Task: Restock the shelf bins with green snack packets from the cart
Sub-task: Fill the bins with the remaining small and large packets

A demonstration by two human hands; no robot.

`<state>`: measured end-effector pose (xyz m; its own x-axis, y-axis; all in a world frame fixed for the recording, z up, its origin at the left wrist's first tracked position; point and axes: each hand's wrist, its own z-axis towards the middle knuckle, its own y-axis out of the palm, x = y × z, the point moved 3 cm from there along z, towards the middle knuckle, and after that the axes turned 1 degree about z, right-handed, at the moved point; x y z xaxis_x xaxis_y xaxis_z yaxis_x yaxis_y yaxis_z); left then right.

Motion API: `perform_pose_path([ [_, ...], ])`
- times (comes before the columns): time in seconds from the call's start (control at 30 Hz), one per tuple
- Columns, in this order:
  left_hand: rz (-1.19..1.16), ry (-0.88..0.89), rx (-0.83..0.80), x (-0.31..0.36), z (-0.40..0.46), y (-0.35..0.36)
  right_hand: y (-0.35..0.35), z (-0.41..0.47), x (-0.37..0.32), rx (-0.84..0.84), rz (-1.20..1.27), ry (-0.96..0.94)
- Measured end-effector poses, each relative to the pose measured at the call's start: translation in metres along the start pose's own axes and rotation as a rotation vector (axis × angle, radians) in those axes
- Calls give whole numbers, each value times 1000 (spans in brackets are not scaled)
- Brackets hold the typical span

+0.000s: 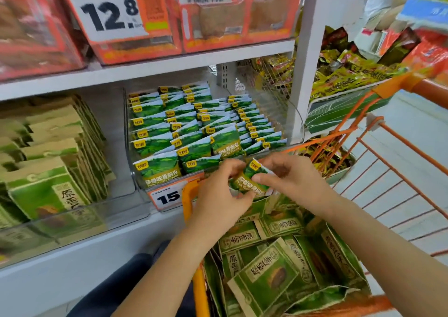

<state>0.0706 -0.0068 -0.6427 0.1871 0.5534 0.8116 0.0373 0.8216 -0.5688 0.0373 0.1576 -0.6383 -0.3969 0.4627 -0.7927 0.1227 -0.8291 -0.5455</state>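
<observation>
A person's left hand (219,190) and right hand (288,180) meet just in front of a clear shelf bin (294,115), both pinching a small stack of green pea snack packets (252,180) held tilted between them, fingers curled at its edges. The stack hangs over the near end of an orange wire cart (378,161), touching neither bin nor cart. To the left, a neighbouring bin holds upright kraft-and-green pouches (48,171). The centre bin is packed with rows of matching green pea packets (194,127) standing on edge above a price tag (169,196) reading 15, partly hidden by the left hand. Below the forearms, larger green pouches (269,268) lie heaped in the cart. Upper-shelf orange boxes (213,14) are blurred, their print unreadable.
</observation>
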Motion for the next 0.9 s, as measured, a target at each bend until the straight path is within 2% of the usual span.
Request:
perform_pose_path([
  [0.13,446,277,116,21,2,-8,0,-4,-9,124,-238,-189],
  [0.2,510,329,197,32,10,-20,-2,-5,-14,190,-255,-210],
  [0.3,362,210,266,40,30,-40,-9,-5,-9,241,-312,-129],
  [0.37,343,126,299,38,45,-49,-13,-3,-5,260,-372,-97],
  [0.5,676,85,234,23,61,-46,-15,0,7,186,-437,-12],
  [0.6,727,125,276,12,59,-43,-7,2,17,82,-589,-25],
  [0.77,458,17,415,3,63,-45,-4,4,24,55,-651,-36],
  [0.83,468,19,382,5,65,-44,-4,5,24,61,-658,-39],
  [0.9,624,23,274,5,65,-41,-4,5,24,45,-654,-26],
])
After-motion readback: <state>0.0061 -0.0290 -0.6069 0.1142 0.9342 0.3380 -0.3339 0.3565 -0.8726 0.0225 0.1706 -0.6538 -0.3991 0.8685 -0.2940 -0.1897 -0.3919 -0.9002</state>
